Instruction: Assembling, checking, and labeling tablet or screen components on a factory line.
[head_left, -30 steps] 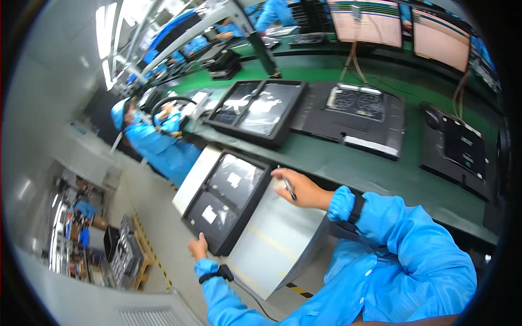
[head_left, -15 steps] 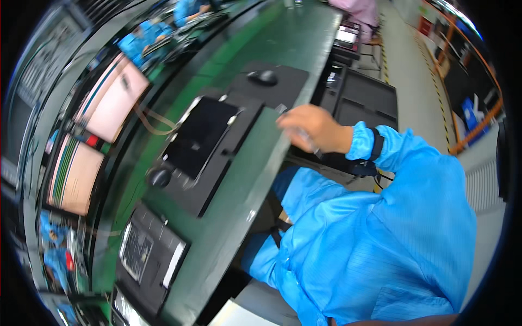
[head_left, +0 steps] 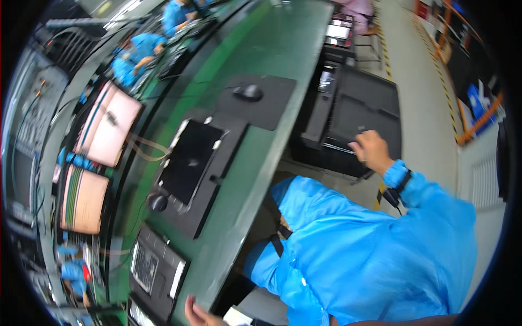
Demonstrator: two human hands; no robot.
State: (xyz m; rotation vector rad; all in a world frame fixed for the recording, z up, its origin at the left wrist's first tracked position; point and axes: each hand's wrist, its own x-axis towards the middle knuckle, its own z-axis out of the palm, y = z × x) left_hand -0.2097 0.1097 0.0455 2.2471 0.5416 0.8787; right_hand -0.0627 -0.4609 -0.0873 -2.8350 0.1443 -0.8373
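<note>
My right hand (head_left: 374,151) is over the near edge of a black tray (head_left: 364,103) beside the bench, its fingers curled together. Whatever they hold, if anything, I cannot make out. At the lower edge my left hand (head_left: 200,315) shows only in part, slightly blurred, its fingers apart beside the bench edge. A dark flat screen panel (head_left: 190,162) with white tabs along its sides lies on a black mat (head_left: 215,187) on the green bench, touched by neither hand.
A black mouse (head_left: 248,92) rests on a dark pad behind the panel; a round dark object (head_left: 157,202) sits at its near left. Nearer stands a black fixture (head_left: 157,271). Two lit monitors (head_left: 109,124) line the left. Co-workers in blue (head_left: 138,57) sit across the bench.
My right hand has moved from the bench edge rightward over the black tray. My left hand has come into view at the bottom. The whole view has shifted slightly.
</note>
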